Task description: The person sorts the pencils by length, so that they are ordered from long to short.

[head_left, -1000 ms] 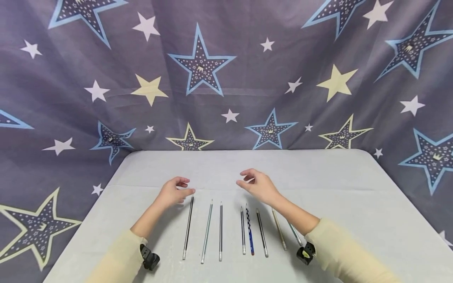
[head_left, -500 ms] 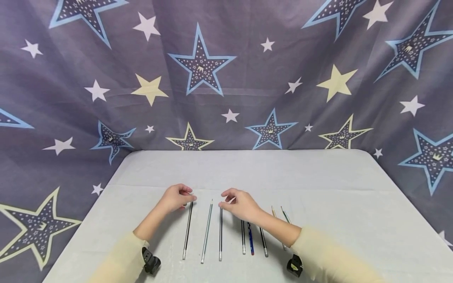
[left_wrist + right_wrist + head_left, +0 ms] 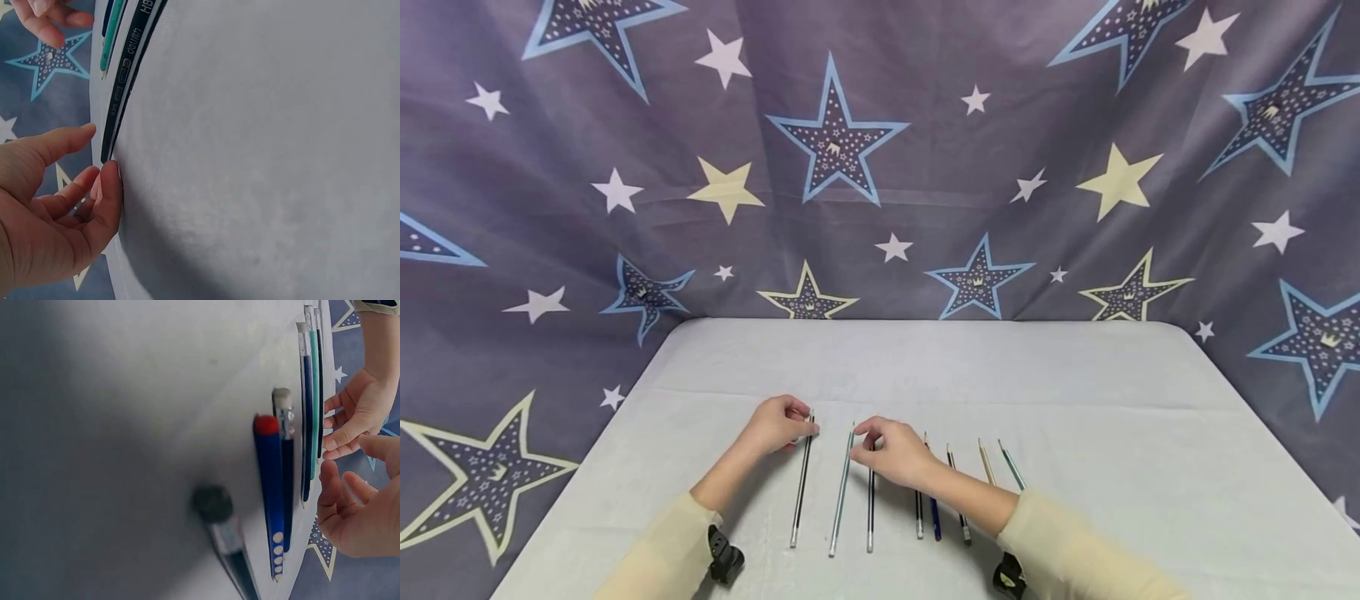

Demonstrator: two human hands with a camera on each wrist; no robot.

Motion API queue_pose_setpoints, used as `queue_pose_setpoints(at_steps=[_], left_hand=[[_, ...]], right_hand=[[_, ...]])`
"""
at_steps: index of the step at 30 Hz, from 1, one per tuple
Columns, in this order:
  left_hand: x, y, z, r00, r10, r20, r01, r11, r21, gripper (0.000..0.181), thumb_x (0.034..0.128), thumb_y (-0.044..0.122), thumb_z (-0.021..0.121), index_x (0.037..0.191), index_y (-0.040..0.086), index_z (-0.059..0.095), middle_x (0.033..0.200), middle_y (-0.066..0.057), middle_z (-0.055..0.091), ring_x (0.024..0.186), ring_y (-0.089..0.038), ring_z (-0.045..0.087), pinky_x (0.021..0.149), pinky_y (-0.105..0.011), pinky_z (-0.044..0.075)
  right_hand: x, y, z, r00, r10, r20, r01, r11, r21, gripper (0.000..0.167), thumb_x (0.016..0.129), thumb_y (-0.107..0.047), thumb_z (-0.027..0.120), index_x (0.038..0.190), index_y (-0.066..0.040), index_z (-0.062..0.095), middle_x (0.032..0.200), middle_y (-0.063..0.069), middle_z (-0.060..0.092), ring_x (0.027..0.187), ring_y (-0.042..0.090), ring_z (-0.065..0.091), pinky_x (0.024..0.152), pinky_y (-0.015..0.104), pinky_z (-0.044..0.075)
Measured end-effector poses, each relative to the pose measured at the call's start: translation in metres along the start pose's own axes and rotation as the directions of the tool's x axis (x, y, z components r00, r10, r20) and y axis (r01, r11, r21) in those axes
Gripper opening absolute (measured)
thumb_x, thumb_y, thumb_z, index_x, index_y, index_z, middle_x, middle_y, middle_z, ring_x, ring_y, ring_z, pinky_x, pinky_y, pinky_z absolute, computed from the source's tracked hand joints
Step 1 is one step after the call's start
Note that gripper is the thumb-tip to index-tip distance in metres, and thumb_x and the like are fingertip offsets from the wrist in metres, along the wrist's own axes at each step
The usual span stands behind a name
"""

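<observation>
Several pencils lie in a row on the pale table. My left hand [image 3: 779,425] is at the top end of the leftmost black pencil [image 3: 802,483]; in the left wrist view the fingers of the left hand [image 3: 62,206] are apart, a fingertip beside that pencil's end [image 3: 128,75]. My right hand [image 3: 895,452] hovers by the upper ends of the teal pencil [image 3: 841,500] and a dark pencil [image 3: 870,508], fingers bent loosely, thumb and finger apart. In the right wrist view the right hand [image 3: 359,500] holds nothing.
Right of these lie a blue pencil with a red end [image 3: 269,456], dark pencils [image 3: 964,525], a gold pencil [image 3: 987,462] and a green one [image 3: 1011,465], partly under the right forearm. A star-patterned cloth [image 3: 925,200] hangs behind the table [image 3: 1075,367].
My right hand has moved left and nearer, from above the middle pencils to the teal one. The left hand has lowered slightly at the leftmost pencil. The head view has shifted a little.
</observation>
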State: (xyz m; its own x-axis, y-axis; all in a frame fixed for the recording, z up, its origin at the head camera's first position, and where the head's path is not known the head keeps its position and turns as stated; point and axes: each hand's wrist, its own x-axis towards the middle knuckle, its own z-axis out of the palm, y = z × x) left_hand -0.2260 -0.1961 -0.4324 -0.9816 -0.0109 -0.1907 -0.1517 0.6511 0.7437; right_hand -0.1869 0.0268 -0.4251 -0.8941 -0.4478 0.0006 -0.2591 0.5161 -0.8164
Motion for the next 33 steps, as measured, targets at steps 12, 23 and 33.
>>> queue_pose_setpoints(at_steps=[12, 23, 33], left_hand=[[-0.003, 0.002, 0.003, 1.0, 0.0, -0.005, 0.0, 1.0, 0.015, 0.033, 0.0743, 0.012, 0.075, 0.101, -0.001, 0.061, 0.081, -0.006, 0.055, 0.061, -0.013, 0.052, 0.049, -0.025, 0.055], [-0.003, 0.005, 0.004, 1.0, 0.004, -0.01, -0.004, 0.999, 0.043, 0.03, 0.0745, 0.011, 0.074, 0.099, -0.001, 0.061, 0.078, -0.005, 0.053, 0.055, -0.012, 0.05, 0.046, -0.024, 0.052], [-0.002, 0.004, 0.005, 1.0, 0.0, -0.018, 0.001, 0.998, 0.069, 0.029, 0.0746, 0.012, 0.075, 0.098, 0.001, 0.061, 0.078, -0.004, 0.05, 0.058, -0.013, 0.049, 0.045, -0.023, 0.051]], right_hand=[[0.007, 0.003, 0.019, 0.999, 0.008, -0.039, -0.012, 0.995, -0.099, 0.043, 0.083, -0.026, 0.069, 0.117, 0.001, 0.061, 0.077, -0.003, 0.061, 0.061, 0.003, 0.048, 0.054, 0.016, 0.043], [0.013, 0.003, 0.026, 0.995, 0.049, -0.09, -0.066, 0.98, -0.19, 0.046, 0.08, -0.027, 0.071, 0.116, -0.001, 0.063, 0.068, -0.006, 0.057, 0.055, 0.004, 0.045, 0.047, 0.017, 0.038], [0.015, 0.002, 0.03, 0.992, 0.068, -0.109, -0.09, 0.974, -0.209, 0.047, 0.078, -0.028, 0.073, 0.116, -0.002, 0.064, 0.065, -0.007, 0.057, 0.052, 0.003, 0.044, 0.044, 0.016, 0.036]])
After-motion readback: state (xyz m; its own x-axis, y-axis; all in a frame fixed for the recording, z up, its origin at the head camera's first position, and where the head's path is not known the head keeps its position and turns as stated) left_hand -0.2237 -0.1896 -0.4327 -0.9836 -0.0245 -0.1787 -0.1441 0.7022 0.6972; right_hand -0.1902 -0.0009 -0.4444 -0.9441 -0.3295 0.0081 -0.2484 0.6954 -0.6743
